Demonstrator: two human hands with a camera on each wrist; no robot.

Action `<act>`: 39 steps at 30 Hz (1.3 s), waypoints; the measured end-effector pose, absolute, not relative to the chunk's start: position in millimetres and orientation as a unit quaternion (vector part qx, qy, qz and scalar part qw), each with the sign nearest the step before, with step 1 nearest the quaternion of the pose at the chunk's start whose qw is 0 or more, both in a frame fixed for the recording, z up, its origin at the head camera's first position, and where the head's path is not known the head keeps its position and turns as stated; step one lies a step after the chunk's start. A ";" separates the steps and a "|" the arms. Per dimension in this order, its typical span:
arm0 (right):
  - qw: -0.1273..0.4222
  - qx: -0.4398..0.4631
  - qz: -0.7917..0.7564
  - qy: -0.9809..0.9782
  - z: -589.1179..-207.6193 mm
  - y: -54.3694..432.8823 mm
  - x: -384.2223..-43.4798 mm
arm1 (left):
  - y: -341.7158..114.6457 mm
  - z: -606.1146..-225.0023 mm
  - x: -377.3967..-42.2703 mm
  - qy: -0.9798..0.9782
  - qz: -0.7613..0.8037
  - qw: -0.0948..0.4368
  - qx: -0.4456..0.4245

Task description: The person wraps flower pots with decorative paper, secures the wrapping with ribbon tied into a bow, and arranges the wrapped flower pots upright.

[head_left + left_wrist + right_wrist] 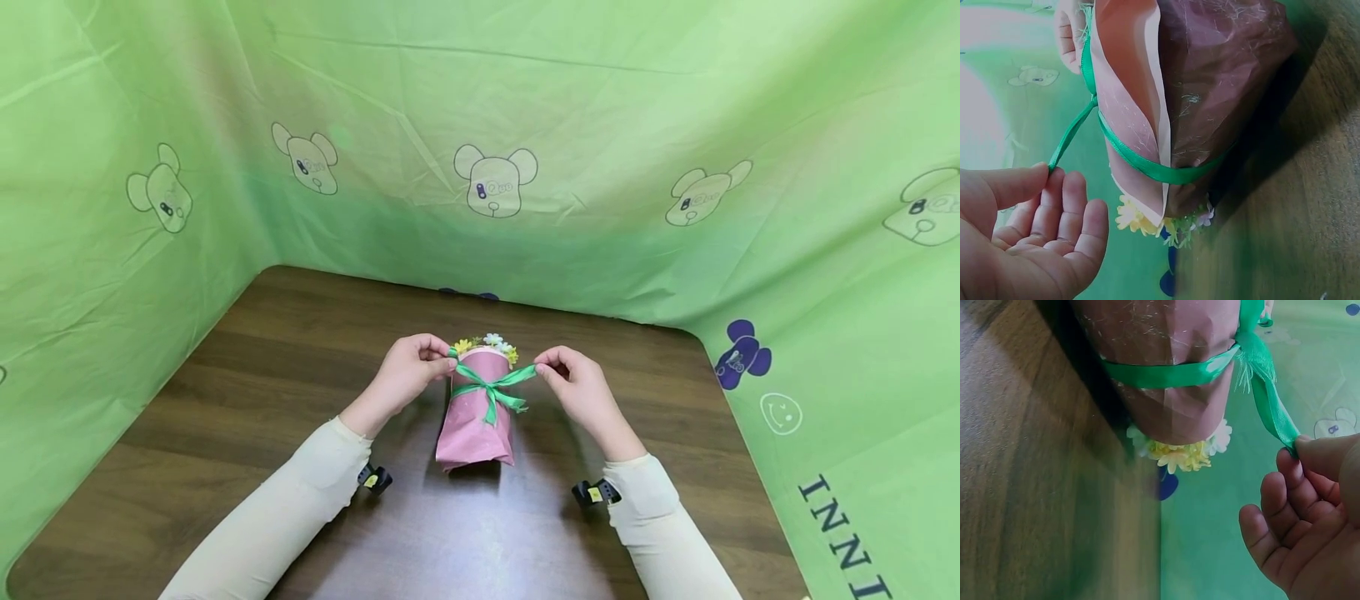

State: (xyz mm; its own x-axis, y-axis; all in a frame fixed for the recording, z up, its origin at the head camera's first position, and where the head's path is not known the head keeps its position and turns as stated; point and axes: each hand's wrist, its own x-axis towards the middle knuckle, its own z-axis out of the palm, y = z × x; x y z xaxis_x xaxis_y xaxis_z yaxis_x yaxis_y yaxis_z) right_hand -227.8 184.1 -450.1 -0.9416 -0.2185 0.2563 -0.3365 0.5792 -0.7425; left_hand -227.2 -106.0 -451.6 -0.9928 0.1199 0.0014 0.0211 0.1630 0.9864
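Note:
A bouquet wrapped in pink paper (480, 433) lies on the table with its yellow and white flowers (492, 340) toward the back. Around its middle runs a green ribbon (517, 377), knotted at the front in a bow shape with loose frayed ends. My left hand (405, 371) pinches one part of the ribbon between thumb and forefinger, left of the wrapping. On the other side, my right hand (581, 392) pinches another part the same way. Both stretches of ribbon are drawn outward from the knot. In the left wrist view the paper's overlapping edge (1163, 125) shows under the ribbon band.
The brown wooden table (225, 417) has rounded back corners. Green cloth (600, 100) printed with bear heads hangs along its back and sides. Black wrist straps (596, 493) show at both cuffs.

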 end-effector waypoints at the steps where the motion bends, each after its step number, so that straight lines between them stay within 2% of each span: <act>1: 0.068 0.155 0.432 -0.886 -449.9 183.7 -228.3 | -105.5 -451.5 -227.5 0.763 0.644 0.037 0.046; 19: 0.081 0.135 0.443 -0.883 -450.9 181.8 -236.2 | -93.4 -451.4 -232.1 0.757 0.651 0.032 0.044; 39: 0.065 0.116 0.425 -0.895 -463.4 183.2 -239.0 | -91.3 -457.2 -231.8 0.761 0.646 0.039 0.038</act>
